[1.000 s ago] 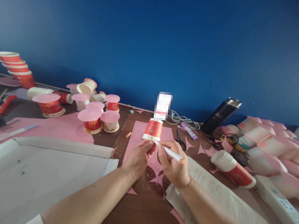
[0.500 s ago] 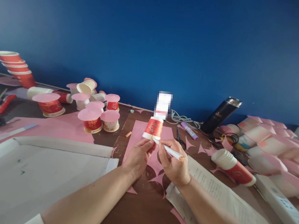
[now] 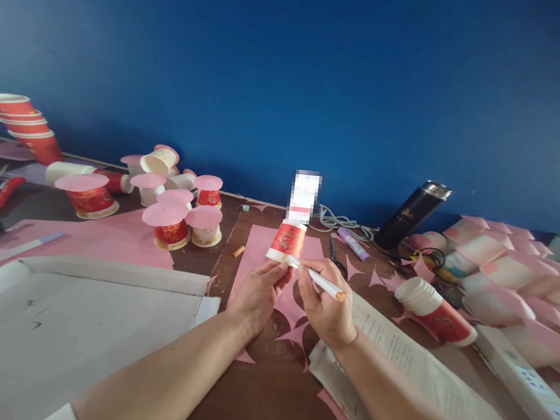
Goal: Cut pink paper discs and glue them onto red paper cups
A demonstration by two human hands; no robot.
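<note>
My left hand (image 3: 258, 295) pinches the lower rim of a red paper cup (image 3: 288, 238), which is tilted upside down with its wide white rim toward me. In my right hand (image 3: 326, 305) is a white marker (image 3: 325, 284) with an orange end, its tip at the cup's rim. An orange marker cap (image 3: 239, 251) lies on the table to the left of the cup. Under my hands is a pink paper sheet (image 3: 257, 241) with rounded pieces cut out. Scissors (image 3: 337, 262) rest just right of the cup.
Cups topped with pink discs (image 3: 165, 213) stand at left, behind a white box lid (image 3: 100, 325). A purple glue stick (image 3: 354, 244), a black thermos (image 3: 413, 215), nested cups (image 3: 436, 312), printed pages (image 3: 408, 367) and a power strip (image 3: 531, 383) lie at right. A blurred upright screen (image 3: 304, 192) stands ahead.
The marker tip has shifted slightly along the cup's rim. Both hands keep their hold, and the view has turned a little.
</note>
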